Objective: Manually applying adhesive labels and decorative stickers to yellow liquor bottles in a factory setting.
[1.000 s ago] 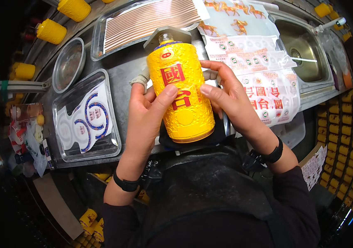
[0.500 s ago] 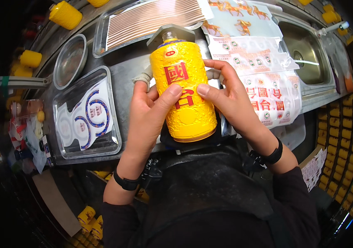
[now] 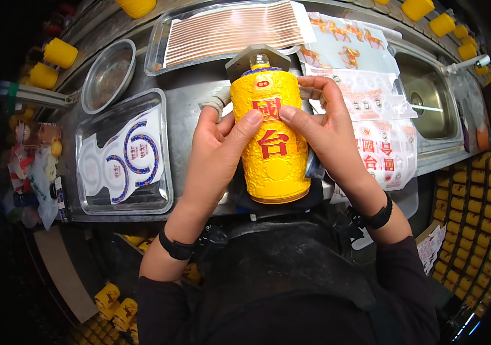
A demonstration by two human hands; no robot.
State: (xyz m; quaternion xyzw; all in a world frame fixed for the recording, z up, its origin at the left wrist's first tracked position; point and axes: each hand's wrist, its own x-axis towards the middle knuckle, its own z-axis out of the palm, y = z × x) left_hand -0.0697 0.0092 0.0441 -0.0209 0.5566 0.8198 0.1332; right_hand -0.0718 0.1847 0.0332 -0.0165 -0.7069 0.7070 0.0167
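Observation:
A yellow embossed bottle (image 3: 277, 171) leans back in front of me, its glass neck (image 3: 259, 59) pointing away. Two large red characters (image 3: 273, 144) and a small red oval emblem run down its front. Behind the neck is a grey angular plate (image 3: 238, 64). My left hand (image 3: 214, 146) closes on the bottle's left side, thumb on the lower part of the upper character. From the right, my right hand (image 3: 329, 126) grips it too, thumb pressed beside the same character. Pale wraps cover some fingers; several fingertips are hidden behind the bottle.
A metal tray (image 3: 167, 172) at left holds cut decal sheets. Behind it stands a round metal bowl (image 3: 87, 95). A striped sheet lies in a far tray (image 3: 154, 60). Printed decal sheets (image 3: 383, 135) spread at right, beside a steel sink (image 3: 429, 95). Yellow bottles (image 3: 475, 213) line racks at far right.
Both thumbs have slid up the bottle toward the neck, so the lower red character now shows in full. Both hands keep their hold. The whole view has shifted slightly.

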